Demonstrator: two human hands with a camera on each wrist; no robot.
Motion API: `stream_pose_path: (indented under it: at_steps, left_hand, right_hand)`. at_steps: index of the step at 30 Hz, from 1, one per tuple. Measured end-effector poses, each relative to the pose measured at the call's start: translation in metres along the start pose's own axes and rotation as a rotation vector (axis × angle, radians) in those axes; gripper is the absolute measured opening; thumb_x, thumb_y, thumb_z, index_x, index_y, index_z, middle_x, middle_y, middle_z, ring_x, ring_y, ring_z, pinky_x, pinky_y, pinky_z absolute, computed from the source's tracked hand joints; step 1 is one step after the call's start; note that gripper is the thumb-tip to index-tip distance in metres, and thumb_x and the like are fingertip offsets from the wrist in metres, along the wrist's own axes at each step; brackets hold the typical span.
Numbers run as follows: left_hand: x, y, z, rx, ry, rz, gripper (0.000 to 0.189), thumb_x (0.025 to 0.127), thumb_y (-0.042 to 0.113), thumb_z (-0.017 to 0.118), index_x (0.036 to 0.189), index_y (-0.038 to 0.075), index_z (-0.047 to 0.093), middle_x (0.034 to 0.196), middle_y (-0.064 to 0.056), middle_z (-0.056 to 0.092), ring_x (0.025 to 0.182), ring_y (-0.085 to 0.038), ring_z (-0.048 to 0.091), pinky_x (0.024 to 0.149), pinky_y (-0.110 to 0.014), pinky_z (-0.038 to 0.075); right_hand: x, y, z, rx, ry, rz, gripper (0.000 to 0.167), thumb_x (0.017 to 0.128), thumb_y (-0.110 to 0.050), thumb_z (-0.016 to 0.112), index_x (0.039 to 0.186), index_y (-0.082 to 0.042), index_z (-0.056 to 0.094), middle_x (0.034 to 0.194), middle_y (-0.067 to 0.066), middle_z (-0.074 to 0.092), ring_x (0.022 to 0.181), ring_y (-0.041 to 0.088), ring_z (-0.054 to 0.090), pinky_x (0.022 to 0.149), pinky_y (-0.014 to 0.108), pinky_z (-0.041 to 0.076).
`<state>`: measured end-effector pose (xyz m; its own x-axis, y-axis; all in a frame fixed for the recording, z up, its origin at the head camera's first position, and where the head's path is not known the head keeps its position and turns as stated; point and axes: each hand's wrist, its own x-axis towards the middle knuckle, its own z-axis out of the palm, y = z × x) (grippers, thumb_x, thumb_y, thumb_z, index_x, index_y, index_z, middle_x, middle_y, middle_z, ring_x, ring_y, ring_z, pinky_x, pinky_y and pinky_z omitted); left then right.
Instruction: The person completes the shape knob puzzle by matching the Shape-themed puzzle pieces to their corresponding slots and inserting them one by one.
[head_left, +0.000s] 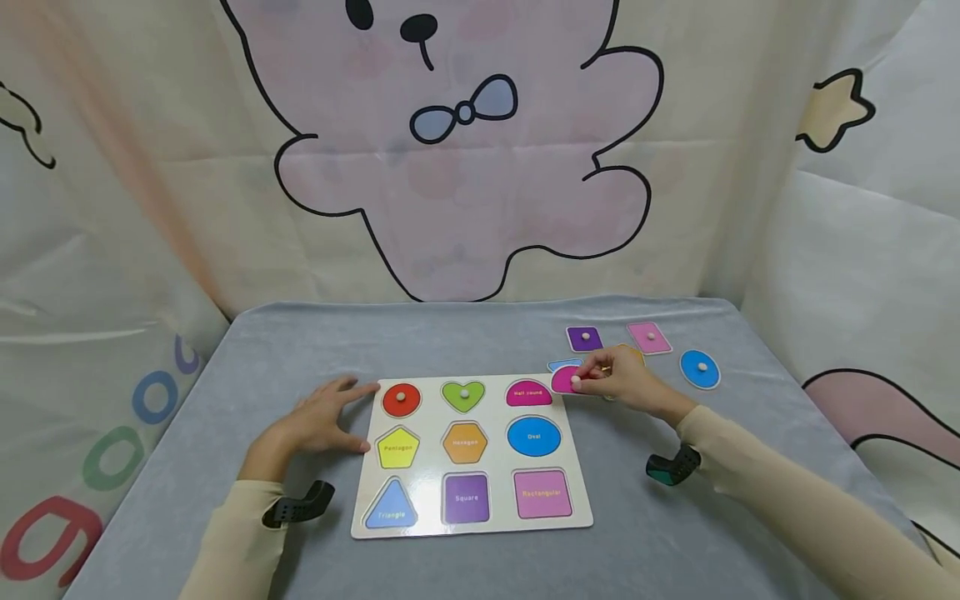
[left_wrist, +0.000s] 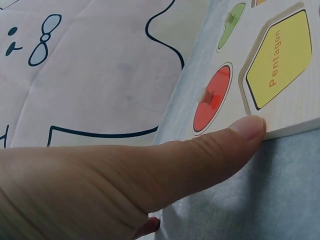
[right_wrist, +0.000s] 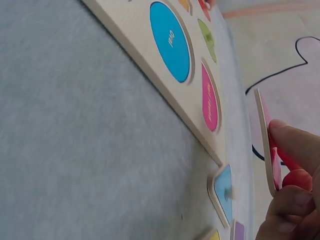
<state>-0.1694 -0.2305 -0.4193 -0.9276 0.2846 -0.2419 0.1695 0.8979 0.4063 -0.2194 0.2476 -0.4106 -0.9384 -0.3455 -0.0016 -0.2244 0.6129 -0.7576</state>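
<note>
A white wooden puzzle board (head_left: pixel 431 417) lies on the cloth-covered table. Its red circle piece (head_left: pixel 397 407) and green heart piece (head_left: pixel 462 402) sit in their places. My left hand (head_left: pixel 311 421) touches the board's left edge; in the left wrist view its thumb (left_wrist: pixel 220 150) presses beside the yellow pentagon recess (left_wrist: pixel 290 55). Between thumb and fingers, my right hand (head_left: pixel 626 383) pinches a pink half-round piece (head_left: pixel 562 380) near the board's top right corner, beside the half-round recess (head_left: pixel 528 401). The right wrist view shows the half-round piece (right_wrist: pixel 265 142) tilted on edge, raised off the table.
Loose pieces lie behind and right of the board: a purple square (head_left: pixel 577 340), a pink rectangle (head_left: pixel 645 332), a blue oval (head_left: pixel 693 377) and a blue triangle (right_wrist: pixel 220 187). Partly hidden by my right hand is an orange piece (head_left: pixel 634 351). A printed curtain (head_left: pixel 480 183) hangs behind the table.
</note>
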Motion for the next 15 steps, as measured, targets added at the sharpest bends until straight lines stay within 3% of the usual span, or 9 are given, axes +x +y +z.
stream_pose_path:
  at_steps: [3,10,15]
  left_hand:
    - [0.000,0.000,0.000,-0.004,0.000,-0.005,0.097,0.070,0.044,0.090,0.153,0.022,0.045,0.159,-0.029,0.032,0.145,-0.055,0.028,0.110,-0.080,0.023]
    - [0.000,0.002,-0.001,-0.010,0.007,0.002,0.097,0.070,0.044,0.090,0.153,0.022,0.046,0.159,-0.029,0.032,0.144,-0.055,0.028,0.110,-0.080,0.024]
    - [0.000,0.003,0.000,-0.013,0.003,-0.007,0.096,0.070,0.044,0.091,0.153,0.022,0.046,0.159,-0.029,0.031,0.145,-0.055,0.028,0.110,-0.081,0.022]
  right_hand:
    - [0.007,-0.003,0.008,0.015,-0.010,0.001,0.016,0.087,-0.018,0.081,0.092,-0.003,0.075,0.068,0.001,0.048,0.068,0.014,0.045,0.050,0.019,0.035]
    - [0.020,-0.010,0.023,0.056,-0.048,-0.035,0.015,0.088,-0.016,0.080,0.093,-0.002,0.076,0.068,0.001,0.045,0.074,0.016,0.047,0.056,0.019,0.041]
    - [0.028,-0.011,0.034,0.051,-0.080,-0.038,0.016,0.089,-0.015,0.079,0.094,-0.001,0.076,0.072,0.003,0.051,0.080,0.019,0.048,0.058,0.019,0.042]
